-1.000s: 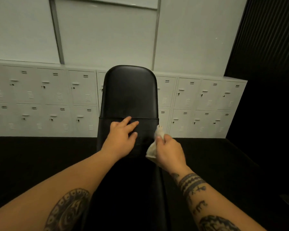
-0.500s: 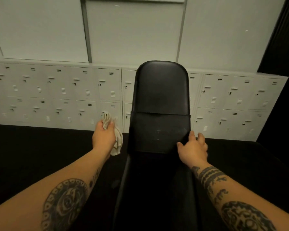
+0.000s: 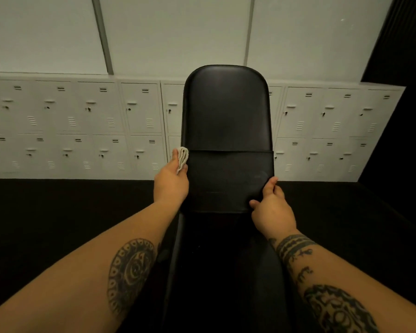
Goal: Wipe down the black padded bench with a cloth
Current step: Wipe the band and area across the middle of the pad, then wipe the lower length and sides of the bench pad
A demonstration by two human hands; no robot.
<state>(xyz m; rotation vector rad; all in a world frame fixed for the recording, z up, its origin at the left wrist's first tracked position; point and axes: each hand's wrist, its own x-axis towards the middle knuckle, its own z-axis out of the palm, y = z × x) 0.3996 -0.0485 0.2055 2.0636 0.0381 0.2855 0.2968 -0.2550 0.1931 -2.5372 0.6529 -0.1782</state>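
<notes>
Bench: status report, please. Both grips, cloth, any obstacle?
Left grip holds cloth at left edge of bench. Right grip holds right edge. No obstacle seen on the pad.

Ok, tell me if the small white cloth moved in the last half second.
Yes. In the left hand, the cloth came rightward, from clear of the black padded bench to its left edge.
</notes>
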